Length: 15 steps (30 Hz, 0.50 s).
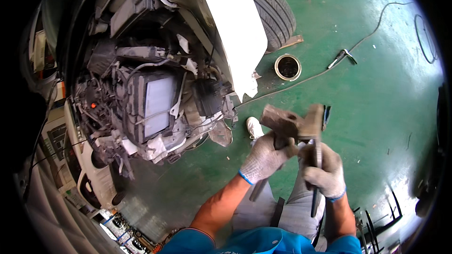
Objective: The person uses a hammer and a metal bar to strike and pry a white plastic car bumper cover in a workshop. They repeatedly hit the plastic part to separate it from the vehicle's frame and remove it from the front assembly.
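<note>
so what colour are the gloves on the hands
Grey knit gloves with blue cuffs, clearest in the head view.

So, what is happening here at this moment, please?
A person in grey knit gloves stands on a green workshop floor beside a car's open engine bay. The left hand grips a rusty brown metal part, and the right hand holds a long dark metal tool against it.

Open engine bay, tyre, round tin, green floor
</note>
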Available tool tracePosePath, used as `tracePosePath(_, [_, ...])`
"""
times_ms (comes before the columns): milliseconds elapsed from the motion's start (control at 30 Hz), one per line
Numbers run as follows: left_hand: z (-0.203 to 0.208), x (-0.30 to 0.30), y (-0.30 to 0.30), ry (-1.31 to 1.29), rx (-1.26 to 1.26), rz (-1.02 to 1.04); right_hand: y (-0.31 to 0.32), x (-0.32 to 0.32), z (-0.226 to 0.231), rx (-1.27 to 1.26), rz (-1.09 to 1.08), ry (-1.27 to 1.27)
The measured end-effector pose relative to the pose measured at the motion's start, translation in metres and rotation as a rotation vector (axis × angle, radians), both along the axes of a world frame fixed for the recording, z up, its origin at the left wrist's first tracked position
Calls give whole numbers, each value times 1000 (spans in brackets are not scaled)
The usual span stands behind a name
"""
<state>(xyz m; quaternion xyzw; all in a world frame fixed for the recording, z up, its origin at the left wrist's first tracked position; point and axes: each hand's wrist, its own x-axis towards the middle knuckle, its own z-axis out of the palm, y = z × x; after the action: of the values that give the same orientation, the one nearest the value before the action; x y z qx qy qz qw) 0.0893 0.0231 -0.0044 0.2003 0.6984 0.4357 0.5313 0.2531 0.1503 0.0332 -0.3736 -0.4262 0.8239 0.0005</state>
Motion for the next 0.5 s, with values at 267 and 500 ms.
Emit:
tracePosePath(267, [-52, 56, -47, -316, -374, 358, -3, 92, -75, -68, -406, -359])
tracePosePath(500, [-159, 78, -79, -433, -596, 389, -21, 137, -176, -385, -434, -574])
